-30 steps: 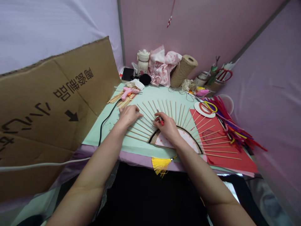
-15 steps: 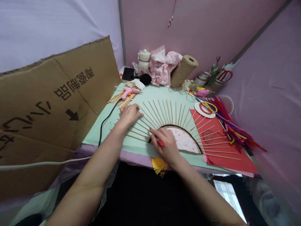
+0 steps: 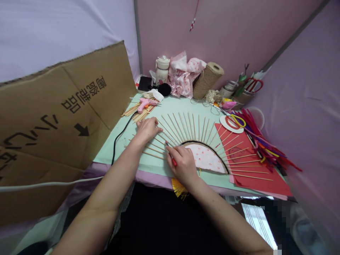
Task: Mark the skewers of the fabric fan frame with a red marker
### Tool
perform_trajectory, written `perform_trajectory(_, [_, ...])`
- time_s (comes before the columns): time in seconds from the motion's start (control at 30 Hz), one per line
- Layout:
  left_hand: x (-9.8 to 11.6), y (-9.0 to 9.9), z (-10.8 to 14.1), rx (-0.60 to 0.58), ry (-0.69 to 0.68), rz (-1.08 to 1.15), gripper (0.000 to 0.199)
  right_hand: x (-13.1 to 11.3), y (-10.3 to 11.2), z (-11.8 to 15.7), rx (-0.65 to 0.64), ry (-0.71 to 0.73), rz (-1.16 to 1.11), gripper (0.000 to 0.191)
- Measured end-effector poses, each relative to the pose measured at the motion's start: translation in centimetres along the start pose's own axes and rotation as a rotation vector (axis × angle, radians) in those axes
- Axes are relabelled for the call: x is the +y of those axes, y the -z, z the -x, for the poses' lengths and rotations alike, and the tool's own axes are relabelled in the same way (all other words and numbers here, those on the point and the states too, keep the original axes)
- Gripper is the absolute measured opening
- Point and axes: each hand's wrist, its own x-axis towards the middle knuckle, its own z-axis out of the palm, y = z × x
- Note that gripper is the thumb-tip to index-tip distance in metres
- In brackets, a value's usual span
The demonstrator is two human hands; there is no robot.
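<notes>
A half-round fan shape lies on the table, with thin wooden sticks [image 3: 199,127] spreading from its curved edge. Pink spotted fabric [image 3: 209,158] covers its middle, bordered by a black trim [image 3: 218,153]. My left hand [image 3: 147,130] rests over the outer ends of the left sticks, thumb stretched out and apart from the fingers. My right hand [image 3: 184,163] is closed around a red pen [image 3: 174,162], its tip pointing up-left among the left sticks. That hand hides the fan's left corner. A yellow tassel [image 3: 180,188] hangs over the table edge below it.
A pink glue gun [image 3: 146,103] lies on a pile of sticks, its black cord [image 3: 117,136] trailing left. A cardboard sheet [image 3: 66,124] stands at left. Twine [image 3: 208,80], a bottle [image 3: 162,71], pipe cleaners [image 3: 261,141] and red paper [image 3: 255,179] surround the work.
My right hand has shifted slightly left with the red pen, its tip now farther out along the left sticks. My left hand has barely moved.
</notes>
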Motion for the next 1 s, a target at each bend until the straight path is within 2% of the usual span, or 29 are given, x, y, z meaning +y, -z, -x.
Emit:
perform_trajectory(0.6, [0.45, 0.6, 0.19, -0.029, 0.016, -0.017, 0.028, 0.17, -0.57, 0.01, 0.008, -0.006, 0.003, 0.023])
perform_trajectory(1.0, [0.25, 0.33, 0.09, -0.022, 0.004, -0.032, 0.029, 0.17, -0.7, 0.06, 0.02, -0.004, 0.013, 0.022])
